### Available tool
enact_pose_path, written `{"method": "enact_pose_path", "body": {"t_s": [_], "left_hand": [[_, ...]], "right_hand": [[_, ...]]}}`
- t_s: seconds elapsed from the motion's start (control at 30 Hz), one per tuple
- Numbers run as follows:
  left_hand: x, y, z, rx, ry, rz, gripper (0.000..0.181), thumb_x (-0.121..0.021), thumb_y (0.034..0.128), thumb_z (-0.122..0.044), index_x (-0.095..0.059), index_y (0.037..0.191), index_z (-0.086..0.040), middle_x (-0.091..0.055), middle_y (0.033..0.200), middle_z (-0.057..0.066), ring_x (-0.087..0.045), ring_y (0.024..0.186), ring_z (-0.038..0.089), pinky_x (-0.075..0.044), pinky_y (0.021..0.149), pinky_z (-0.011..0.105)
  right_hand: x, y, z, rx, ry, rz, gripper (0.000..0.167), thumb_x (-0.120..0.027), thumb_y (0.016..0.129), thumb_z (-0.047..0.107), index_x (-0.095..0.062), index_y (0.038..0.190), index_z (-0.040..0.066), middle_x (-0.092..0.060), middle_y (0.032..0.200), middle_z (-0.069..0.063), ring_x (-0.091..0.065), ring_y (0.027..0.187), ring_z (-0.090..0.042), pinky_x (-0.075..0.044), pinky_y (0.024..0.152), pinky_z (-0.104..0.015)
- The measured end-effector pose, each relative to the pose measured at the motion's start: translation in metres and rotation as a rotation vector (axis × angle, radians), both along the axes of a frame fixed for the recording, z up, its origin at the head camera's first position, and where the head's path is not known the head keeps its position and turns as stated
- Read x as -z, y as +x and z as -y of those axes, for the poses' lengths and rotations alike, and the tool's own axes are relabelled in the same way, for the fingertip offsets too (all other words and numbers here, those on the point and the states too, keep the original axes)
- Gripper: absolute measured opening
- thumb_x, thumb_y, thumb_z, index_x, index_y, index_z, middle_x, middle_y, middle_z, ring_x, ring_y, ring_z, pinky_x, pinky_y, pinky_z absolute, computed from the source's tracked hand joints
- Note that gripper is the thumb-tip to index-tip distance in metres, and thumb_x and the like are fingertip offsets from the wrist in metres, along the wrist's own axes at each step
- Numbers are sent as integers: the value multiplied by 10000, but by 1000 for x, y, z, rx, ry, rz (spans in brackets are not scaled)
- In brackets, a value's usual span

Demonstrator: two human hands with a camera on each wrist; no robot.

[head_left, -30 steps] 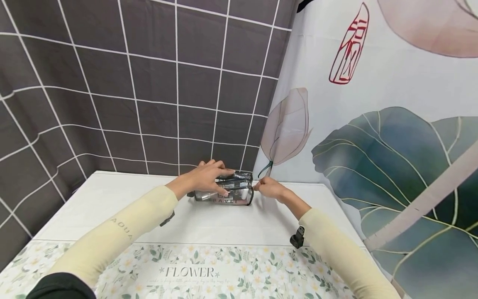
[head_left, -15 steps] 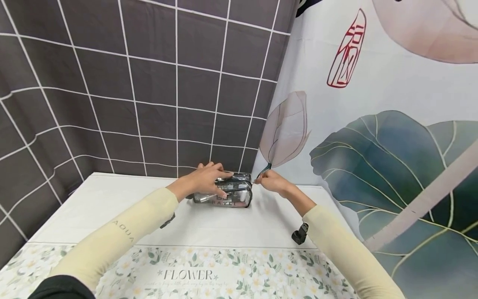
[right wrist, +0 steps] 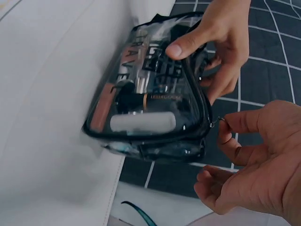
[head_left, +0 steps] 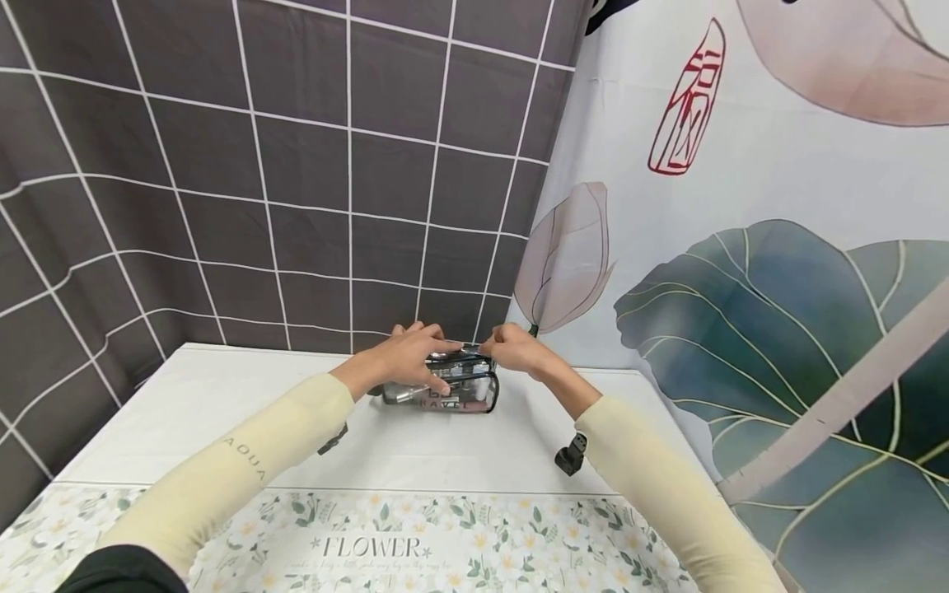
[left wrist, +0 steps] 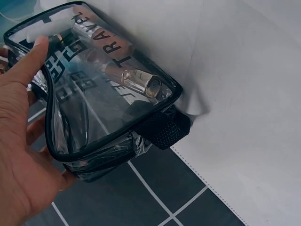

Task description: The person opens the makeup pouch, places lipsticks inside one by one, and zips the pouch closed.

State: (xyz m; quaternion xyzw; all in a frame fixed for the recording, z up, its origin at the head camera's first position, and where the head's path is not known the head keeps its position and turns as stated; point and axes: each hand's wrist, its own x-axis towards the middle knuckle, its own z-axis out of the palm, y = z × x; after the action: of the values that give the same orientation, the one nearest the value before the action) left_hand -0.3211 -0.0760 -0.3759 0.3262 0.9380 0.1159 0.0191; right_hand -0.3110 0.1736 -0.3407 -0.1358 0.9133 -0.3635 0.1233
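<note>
A clear travel pouch (head_left: 474,391) with black piping stands on the white surface, black lettering on its front. Across its top, my left hand (head_left: 408,356) grips it, the thumb (left wrist: 35,59) on the front panel and the other fingers behind. At the pouch's upper right, my right hand (head_left: 515,347) pinches a small metal zipper pull (right wrist: 216,121) between thumb and forefinger. Through the clear panel show a white tube (right wrist: 143,122), a black tube with a gold band (right wrist: 145,101) and a silver-capped bottle (left wrist: 141,84). Whether the zipper is fully closed cannot be told.
A black strap tab (left wrist: 167,129) sticks out from the pouch's left end. Behind hangs a dark gridded curtain (head_left: 296,165), with a lotus-print cloth (head_left: 630,107) at the right. A floral mat (head_left: 371,519) marked FLOWER covers the front of the table (head_left: 415,453).
My right hand first rose slightly beside the pouch's right end, then moved left over its top corner with the zipper pull. My left hand has stayed on the pouch.
</note>
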Motion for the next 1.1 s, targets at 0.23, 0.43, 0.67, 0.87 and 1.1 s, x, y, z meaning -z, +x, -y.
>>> {"method": "enact_pose_path", "body": {"t_s": [0.23, 0.43, 0.67, 0.87, 1.1], "left_hand": [[3, -3, 0, -2, 9, 0, 932, -907, 897, -604, -550, 1693, -275, -588, 1536, 82, -503, 1155, 237, -336, 909, 429], [4, -3, 2, 3, 23, 21, 937, -888, 916, -618, -526, 1709, -272, -580, 1528, 84, -513, 1141, 247, -344, 931, 436], [4, -2, 2, -8, 68, 46, 916, -844, 944, -623, -509, 1711, -250, -537, 1580, 99, -585, 1331, 348, -353, 1103, 583], [0, 0, -6, -15, 195, 21, 592, -735, 1039, -585, -646, 1444, -162, -544, 1569, 105, -636, 1323, 366, -338, 1169, 648], [-4, 6, -21, -32, 245, -14, 325, -672, 1101, -469, -618, 914, -209, -599, 1499, 103, -644, 1227, 349, -339, 1141, 627]], "right_hand": [[5, 1, 15, -26, 37, -112, 555, -621, 1110, 133, -419, 594, 171, -707, 1331, -238, -495, 819, -210, -494, 1003, -493], [6, 3, 15, -41, 159, -270, 386, -667, 1077, 196, -720, 718, 64, -734, 1455, -241, -509, 1523, -499, -349, 1275, -743], [2, 7, 6, -69, 202, -323, 273, -665, 1075, 204, -875, 1037, 34, -753, 1456, -228, -468, 1627, -416, -260, 1335, -704], [4, 9, -3, -67, 202, -390, 240, -681, 1048, 193, -869, 1081, 48, -699, 1527, -261, -512, 1589, -436, -310, 1289, -693], [17, 16, -9, -26, 240, -412, 266, -746, 1061, 284, -836, 1257, 129, -492, 1714, -293, -414, 1558, -562, -357, 1210, -795]]}}
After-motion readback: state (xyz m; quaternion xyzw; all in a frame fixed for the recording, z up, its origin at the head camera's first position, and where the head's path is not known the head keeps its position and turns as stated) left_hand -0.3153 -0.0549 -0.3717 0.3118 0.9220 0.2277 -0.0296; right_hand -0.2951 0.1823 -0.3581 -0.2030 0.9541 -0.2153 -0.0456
